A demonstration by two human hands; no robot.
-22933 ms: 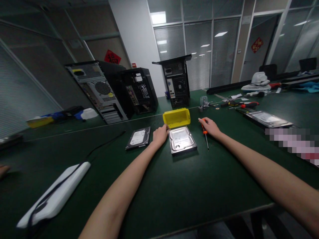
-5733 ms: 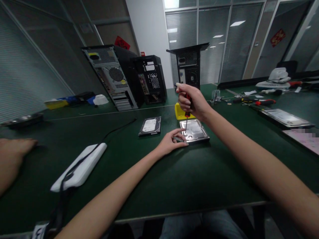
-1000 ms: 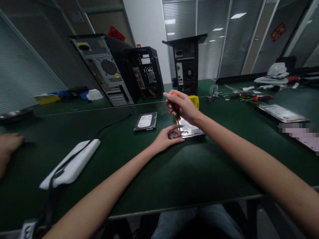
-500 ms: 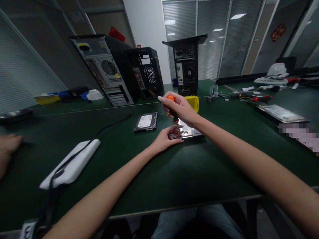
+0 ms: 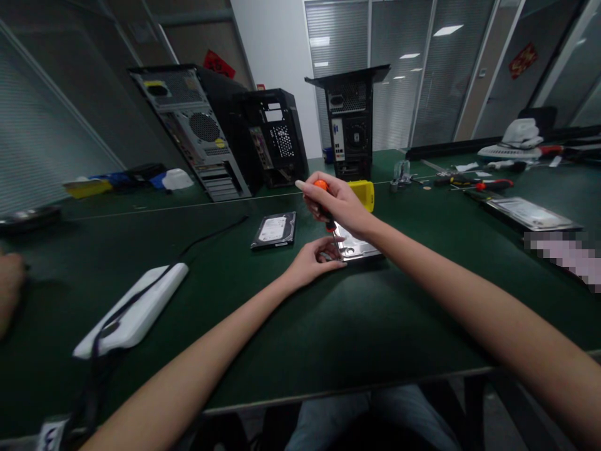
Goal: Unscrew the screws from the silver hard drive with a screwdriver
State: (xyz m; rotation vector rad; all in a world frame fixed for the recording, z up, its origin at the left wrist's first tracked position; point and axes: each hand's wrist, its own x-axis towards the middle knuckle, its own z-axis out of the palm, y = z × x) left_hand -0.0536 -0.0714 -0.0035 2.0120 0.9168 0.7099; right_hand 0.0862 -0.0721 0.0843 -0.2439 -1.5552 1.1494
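Note:
My right hand (image 5: 335, 199) is closed around the orange-and-black handle of a screwdriver (image 5: 321, 185), held upright. Its shaft points down at the near left corner of a silver hard drive (image 5: 359, 249) lying on the green table. With thumb and fingers, my left hand (image 5: 313, 260) grips that same left edge, close to the screwdriver's tip. The tip itself is too small to make out, and my right hand and forearm hide part of the drive. A second hard drive (image 5: 275, 230), label up, lies to the left of my hands.
Computer cases (image 5: 206, 131) stand at the back. Behind my right hand is a yellow container (image 5: 362, 194). A white power strip (image 5: 134, 310) with a black cable lies left. To the right are pliers, screwdrivers (image 5: 493, 185) and another drive (image 5: 530, 213). Another person's hand (image 5: 10, 285) shows far left.
My two hands, the screwdriver and the drive keep nearly the same places. The other person's hand at the far left has shifted further left, partly out of view.

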